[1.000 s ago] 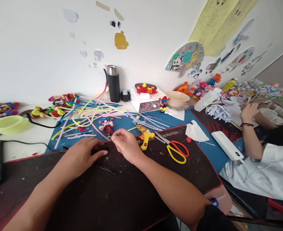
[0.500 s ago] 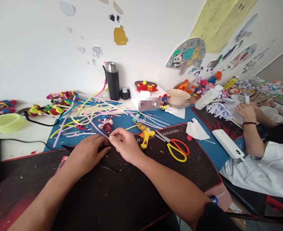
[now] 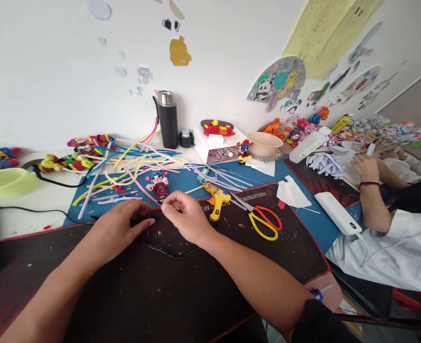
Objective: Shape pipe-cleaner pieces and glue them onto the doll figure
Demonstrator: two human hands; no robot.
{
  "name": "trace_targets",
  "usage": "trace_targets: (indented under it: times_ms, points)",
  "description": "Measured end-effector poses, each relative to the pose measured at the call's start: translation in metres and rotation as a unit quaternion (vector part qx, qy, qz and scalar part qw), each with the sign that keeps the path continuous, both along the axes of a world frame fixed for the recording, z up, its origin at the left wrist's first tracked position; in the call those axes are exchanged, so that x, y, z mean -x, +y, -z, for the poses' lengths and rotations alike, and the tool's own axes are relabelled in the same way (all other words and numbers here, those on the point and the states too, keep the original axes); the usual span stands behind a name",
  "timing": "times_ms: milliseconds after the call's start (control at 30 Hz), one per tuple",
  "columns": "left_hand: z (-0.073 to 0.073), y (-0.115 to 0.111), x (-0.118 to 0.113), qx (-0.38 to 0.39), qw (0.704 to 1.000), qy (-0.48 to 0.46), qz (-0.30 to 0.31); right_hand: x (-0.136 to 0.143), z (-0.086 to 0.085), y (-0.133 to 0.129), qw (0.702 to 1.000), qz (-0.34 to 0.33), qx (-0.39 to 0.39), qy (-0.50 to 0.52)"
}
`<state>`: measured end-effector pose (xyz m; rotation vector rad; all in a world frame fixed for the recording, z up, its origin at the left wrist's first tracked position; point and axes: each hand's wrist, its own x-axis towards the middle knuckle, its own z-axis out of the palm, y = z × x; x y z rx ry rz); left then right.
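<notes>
A small pipe-cleaner doll (image 3: pixel 160 186) with a dark red body and a blue and red head stands just beyond my hands. My right hand (image 3: pixel 183 216) is closed in a pinch by the doll's base; whatever its fingertips hold is too small to make out. My left hand (image 3: pixel 120 224) hovers at the mat, thumb apart from the curled fingers, nothing seen in it. The end of a pink pipe cleaner (image 3: pixel 146 190) runs down between both hands. Right of my right hand lie a yellow glue gun (image 3: pixel 218 202) and scissors (image 3: pixel 263 224) with red and yellow handles.
Loose pipe cleaners (image 3: pixel 135 162) spread behind the doll, with a black thermos (image 3: pixel 168 121) at the wall. A beige bowl (image 3: pixel 265 143) stands farther right. A white power bank (image 3: pixel 339 214) lies near a co-worker's hand (image 3: pixel 365 167). A dark cable (image 3: pixel 38 209) crosses the left side.
My left hand has drawn back to the left, away from my right fingertips, and its thumb has moved off. My right hand stays nearly where it was, still pinched.
</notes>
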<state>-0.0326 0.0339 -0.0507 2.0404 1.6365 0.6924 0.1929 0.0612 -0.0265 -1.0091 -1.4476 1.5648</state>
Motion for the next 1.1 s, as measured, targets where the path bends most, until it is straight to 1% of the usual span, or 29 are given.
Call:
trace_targets:
  times_ms: [133, 267, 433, 567, 667, 867, 1100]
  points:
    - [-0.008, -0.001, -0.001, -0.002, 1.0, 0.005, -0.012, 0.001, 0.002, 0.001, 1.0, 0.007, -0.007, -0.007]
    - [-0.011, -0.001, -0.007, 0.0, 1.0, 0.014, -0.001, 0.002, 0.008, 0.004, 0.999, 0.014, -0.005, -0.04]
    - [-0.007, 0.001, -0.009, 0.003, 1.0, 0.025, 0.012, 0.003, 0.015, 0.004, 0.996, 0.012, 0.0, -0.085]
    - [-0.001, 0.002, -0.01, -0.007, 0.999, 0.035, 0.013, 0.004, 0.018, 0.002, 0.991, 0.01, -0.024, -0.129]
    - [0.002, 0.003, -0.011, -0.01, 0.999, 0.035, 0.019, 0.005, 0.017, 0.002, 0.983, 0.002, -0.051, -0.176]
    - [0.001, 0.005, -0.012, -0.011, 0.999, 0.036, 0.034, 0.002, 0.01, 0.006, 0.969, -0.021, -0.075, -0.234]
    - [0.005, 0.005, -0.013, -0.017, 0.998, 0.039, 0.043, -0.002, 0.004, 0.011, 0.933, -0.06, -0.13, -0.33]
